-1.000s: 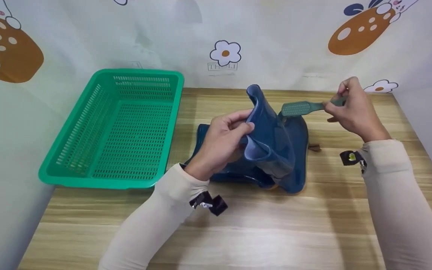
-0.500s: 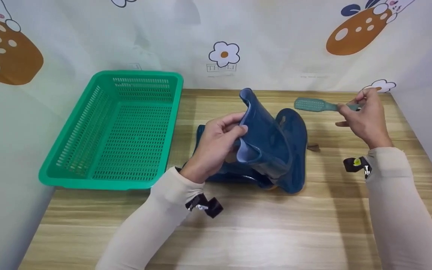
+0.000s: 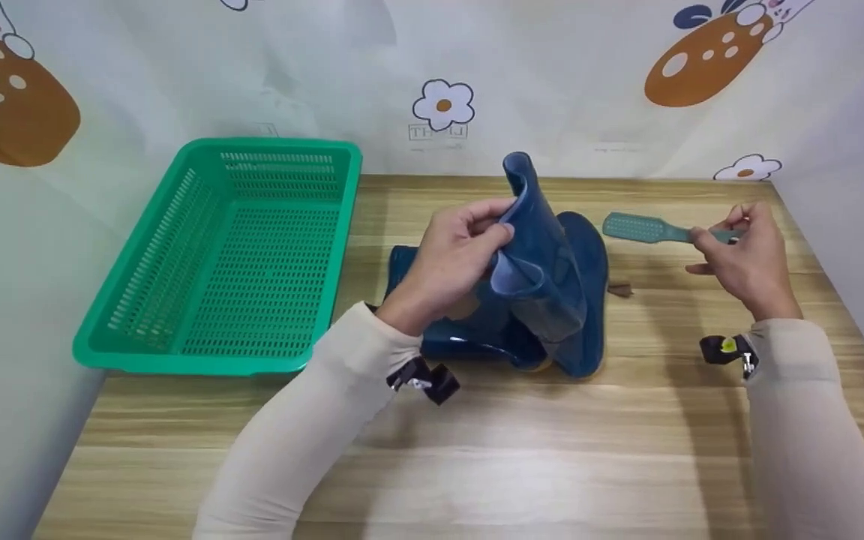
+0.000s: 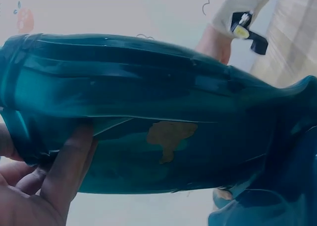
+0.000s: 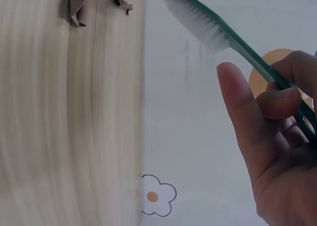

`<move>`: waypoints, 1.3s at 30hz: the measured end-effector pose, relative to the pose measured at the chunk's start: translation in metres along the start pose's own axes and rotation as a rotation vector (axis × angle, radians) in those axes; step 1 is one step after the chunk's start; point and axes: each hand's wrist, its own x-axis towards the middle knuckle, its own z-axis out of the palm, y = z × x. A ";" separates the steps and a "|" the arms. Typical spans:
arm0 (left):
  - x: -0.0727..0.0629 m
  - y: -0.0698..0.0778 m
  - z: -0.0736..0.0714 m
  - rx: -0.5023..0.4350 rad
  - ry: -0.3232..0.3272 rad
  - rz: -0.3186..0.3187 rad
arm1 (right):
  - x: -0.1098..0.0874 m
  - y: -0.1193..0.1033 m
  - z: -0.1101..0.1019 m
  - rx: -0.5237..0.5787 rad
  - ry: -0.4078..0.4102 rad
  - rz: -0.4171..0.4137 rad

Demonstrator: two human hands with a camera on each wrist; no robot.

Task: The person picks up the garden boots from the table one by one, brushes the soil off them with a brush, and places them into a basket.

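Betw. pinching fingers of L hand (image 3: 453, 259), boot (image 3: 544, 244) rim's prob. soft, slick, best held there; R hand (image 3: 754, 259) fingers clamp brush (image 3: 642, 228) handle, prob. light, stiff.

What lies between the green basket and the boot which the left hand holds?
In the head view: the left hand and, partly beneath it, another blue boot.
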 end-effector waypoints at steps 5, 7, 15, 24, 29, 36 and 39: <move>0.006 0.007 -0.010 0.022 0.025 -0.008 | -0.003 0.002 -0.004 0.021 -0.006 0.017; 0.008 0.009 -0.013 0.003 0.021 -0.028 | -0.004 0.003 -0.007 0.016 -0.003 0.021; 0.024 0.028 0.011 -0.015 -0.127 -0.067 | -0.009 0.001 -0.013 0.074 0.048 0.028; 0.041 0.067 0.030 0.190 -0.337 -0.095 | -0.019 0.003 -0.021 0.059 0.094 0.046; 0.053 0.087 0.027 0.364 -0.425 -0.067 | -0.021 0.004 -0.024 0.079 0.141 0.059; 0.072 0.110 0.032 0.535 -0.455 -0.026 | -0.023 0.005 -0.028 0.142 0.173 0.089; 0.080 0.118 0.035 0.630 -0.475 0.029 | -0.022 0.004 -0.030 0.178 0.190 0.084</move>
